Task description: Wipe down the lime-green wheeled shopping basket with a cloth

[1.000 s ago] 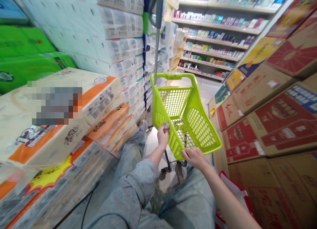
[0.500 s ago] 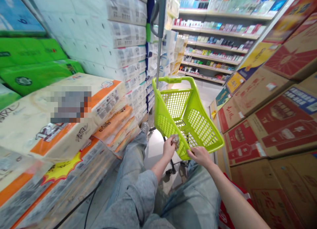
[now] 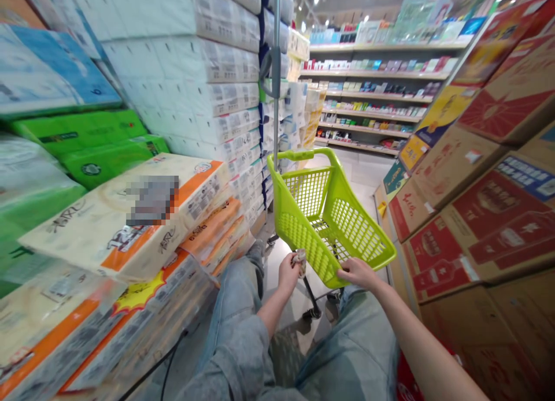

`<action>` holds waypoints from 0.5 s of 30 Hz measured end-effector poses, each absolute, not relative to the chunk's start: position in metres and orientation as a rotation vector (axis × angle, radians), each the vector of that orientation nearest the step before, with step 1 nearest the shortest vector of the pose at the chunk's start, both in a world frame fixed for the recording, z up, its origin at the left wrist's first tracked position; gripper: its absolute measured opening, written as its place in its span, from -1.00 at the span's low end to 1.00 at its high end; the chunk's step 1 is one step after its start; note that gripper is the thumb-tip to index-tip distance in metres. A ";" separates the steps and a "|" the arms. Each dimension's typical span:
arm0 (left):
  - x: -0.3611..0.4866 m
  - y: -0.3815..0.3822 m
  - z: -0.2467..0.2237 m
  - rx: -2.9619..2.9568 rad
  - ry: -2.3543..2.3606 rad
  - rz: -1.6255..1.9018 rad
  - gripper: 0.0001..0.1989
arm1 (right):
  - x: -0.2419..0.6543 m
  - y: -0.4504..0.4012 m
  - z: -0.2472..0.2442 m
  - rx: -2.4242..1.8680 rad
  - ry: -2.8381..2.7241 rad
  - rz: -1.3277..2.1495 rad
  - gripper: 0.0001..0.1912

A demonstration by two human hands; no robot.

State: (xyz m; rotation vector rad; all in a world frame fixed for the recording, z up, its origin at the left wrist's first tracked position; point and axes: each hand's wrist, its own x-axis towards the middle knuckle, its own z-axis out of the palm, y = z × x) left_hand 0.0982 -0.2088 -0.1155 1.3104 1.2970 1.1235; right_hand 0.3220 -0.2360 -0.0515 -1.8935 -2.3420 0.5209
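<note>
A lime-green plastic shopping basket cart [image 3: 299, 239] with lattice walls stands in front of my knees, its inside showing no goods. My right hand [image 3: 358, 274] is closed on the basket's near rim at its lower corner. Just left of the basket, my left hand [image 3: 288, 274] pinches a crumpled, stained cloth or tissue [image 3: 300, 262], held a little apart from the basket wall. A grey upright pole [image 3: 276, 123] with a looped handle rises at the basket's far left corner.
Stacked paper packs [image 3: 160, 216] rise on the left, with tall white packs [image 3: 234, 60] behind. Red and brown cartons [image 3: 485, 199] line the right. Stocked shelves [image 3: 377, 74] stand at the back. A black cable [image 3: 151, 366] runs at lower left; cart wheels [image 3: 312, 313] rest on the floor.
My left hand has drawn back from the basket's side with the crumpled cloth or tissue. My right hand stays on the rim. The camera view has tilted up slightly.
</note>
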 end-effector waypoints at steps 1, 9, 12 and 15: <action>0.096 -0.205 -0.115 1.327 1.291 1.146 -0.84 | 0.325 -0.233 -0.050 -1.880 -2.346 0.616 -0.68; 0.100 -0.197 -0.121 1.259 1.261 1.145 -0.84 | 0.304 -0.217 -0.049 -1.813 -2.207 0.684 -0.62; 0.106 -0.199 -0.121 1.223 1.249 1.129 -0.83 | 0.288 -0.216 -0.058 -1.861 -2.101 0.559 -0.58; 0.113 -0.195 -0.118 1.220 1.308 1.165 -0.86 | 0.281 -0.219 -0.062 -1.890 -2.089 0.527 -0.52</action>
